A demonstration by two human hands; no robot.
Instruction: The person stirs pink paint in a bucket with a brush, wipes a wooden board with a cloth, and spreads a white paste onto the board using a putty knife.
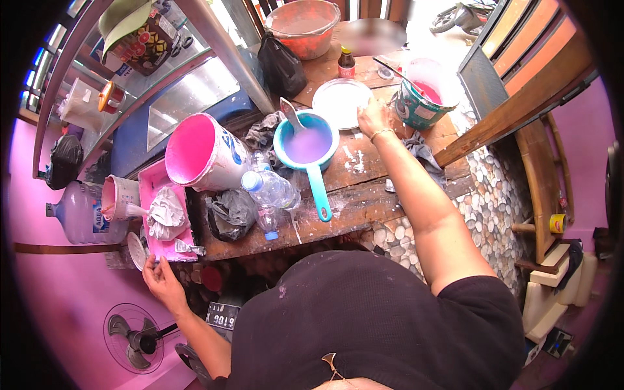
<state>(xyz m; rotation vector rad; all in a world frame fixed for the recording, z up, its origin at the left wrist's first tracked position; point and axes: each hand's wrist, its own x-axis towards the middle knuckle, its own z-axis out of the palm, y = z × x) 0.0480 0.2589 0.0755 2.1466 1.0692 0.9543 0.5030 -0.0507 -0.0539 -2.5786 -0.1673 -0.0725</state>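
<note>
My right hand [376, 117] reaches across the wooden table, its fingers closed at the right rim of a round white lid [339, 103]. Just beyond it stands a green-and-white bucket [419, 110] of pink paint with a stick in it. Left of the lid is a turquoise dipper [314, 170] holding lilac liquid and a brush [292, 116]. At lower left my left hand [164, 284] has its fingers apart by the near corner of a pink paint tray [182, 245]; whether they touch it is unclear. A crumpled white cloth [166, 214] lies in that tray.
A large pink-stained bucket [195, 153] leans beside clear plastic bottles [270, 188] and a black bag [232, 214]. Farther back are a brown bottle [346, 64], another black bag [281, 65] and a red basin [302, 32]. A glass cabinet [195, 91] borders the left.
</note>
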